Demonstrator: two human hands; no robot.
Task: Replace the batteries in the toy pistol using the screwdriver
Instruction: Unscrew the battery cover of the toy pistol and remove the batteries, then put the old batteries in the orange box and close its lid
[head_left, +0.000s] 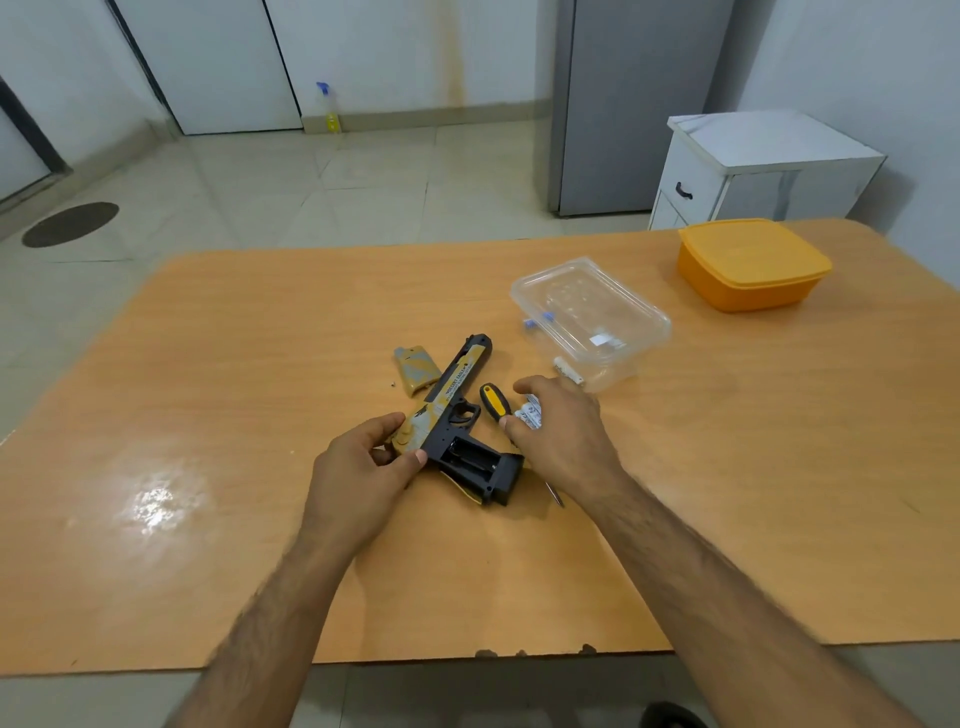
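Observation:
The yellow-and-black toy pistol (457, 395) lies on its side on the wooden table (260, 364), its grip compartment open and empty of batteries. My left hand (363, 467) pinches its rear end. The removed grip cover (415, 370) and a tiny screw (393, 385) rest just left of the barrel. Right of the trigger lies the yellow-and-black screwdriver (493, 401), its shaft passing under my right hand (563, 431). That hand holds white batteries (532, 413) in its fingers. Another white battery (569, 370) lies by the clear box.
A clear plastic container (592, 317) stands upside down right of the pistol. An orange lidded box (750, 265) sits at the table's far right corner. Beyond the table are a white cabinet (763, 166), a grey refrigerator (634, 104) and a spray bottle (330, 109) on the floor.

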